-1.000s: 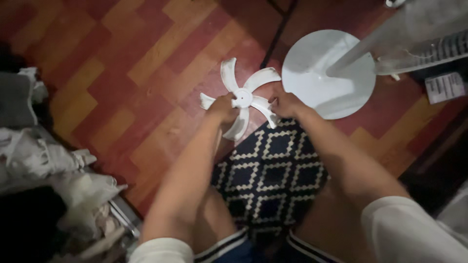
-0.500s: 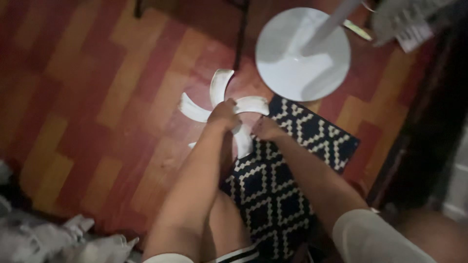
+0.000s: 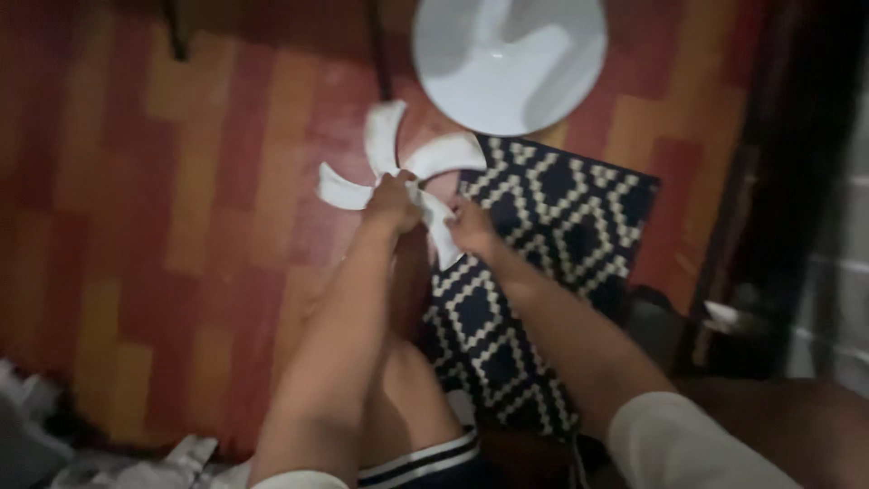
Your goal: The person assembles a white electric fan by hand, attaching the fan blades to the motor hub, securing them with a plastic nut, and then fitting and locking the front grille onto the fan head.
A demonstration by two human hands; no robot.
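A white plastic fan blade wheel [image 3: 442, 154] with several curved blades is held low over the red-and-orange wood floor. My left hand [image 3: 392, 204] grips it at the hub, covering the centre. My right hand [image 3: 471, 226] holds the lower right blade from the side. Both forearms reach forward from white sleeves. The picture is blurred.
A round white fan base [image 3: 509, 62] stands on the floor just beyond the blade wheel. A dark blue mat with a white diamond pattern [image 3: 543, 244] lies under my right arm. Crumpled pale cloth [image 3: 136, 471] sits at the lower left. Dark furniture rises at the right.
The view has swung, so the blade wheel, base and mat sit further left and higher. My left hand has moved onto the hub; both hands keep hold of the wheel.
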